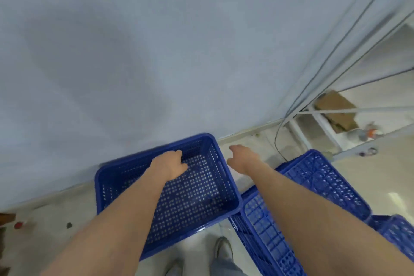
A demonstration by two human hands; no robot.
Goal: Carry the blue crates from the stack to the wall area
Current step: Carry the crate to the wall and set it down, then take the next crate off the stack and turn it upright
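Note:
An upright, empty blue perforated crate point(99, 188) stands on the floor with its far side against the grey wall point(156, 51). My left hand point(169, 164) hovers over the crate's inside near the far wall, fingers loosely curled and holding nothing. My right hand point(240, 159) reaches past the crate's right rim, above bare floor, fingers apart and empty. To the right lies a second blue crate point(313, 177), bottom up, partly hidden by my right forearm. A third blue crate point(394, 228) shows at the right edge.
A white metal frame point(298, 132) and a dark cable point(277, 141) stand at the wall's right end, with a cardboard box point(336, 110) behind them. My shoe point(223, 248) is just in front of the crates. Small debris lies on the floor at far left.

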